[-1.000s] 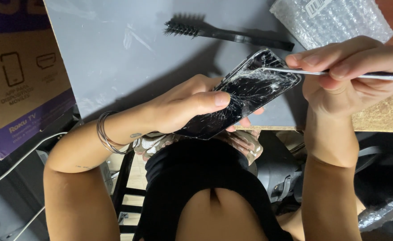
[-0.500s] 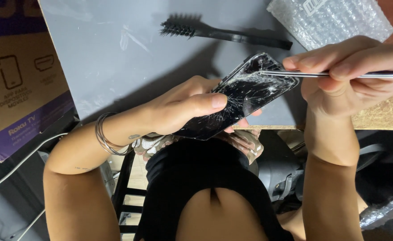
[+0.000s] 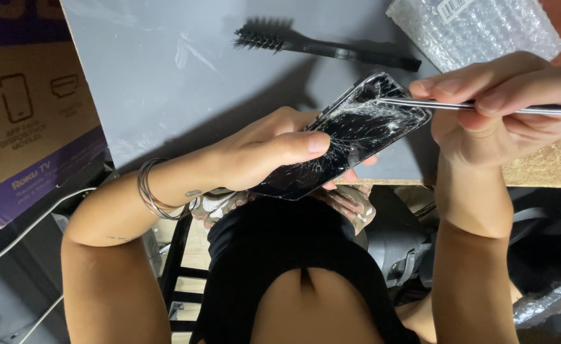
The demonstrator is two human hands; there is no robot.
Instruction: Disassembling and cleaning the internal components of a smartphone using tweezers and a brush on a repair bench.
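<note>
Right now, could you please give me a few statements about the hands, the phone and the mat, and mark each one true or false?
1. The left hand holds a phone with a cracked screen. True.
2. The right hand holds a pair of scissors. False: it holds a thin metal tool, its tip on the phone's upper edge.
3. A black brush lies on the grey mat, apart from both hands. True.
4. The phone lies flat on the mat. False: it is held up at a tilt.
5. Bubble wrap lies at the upper right. True.
</note>
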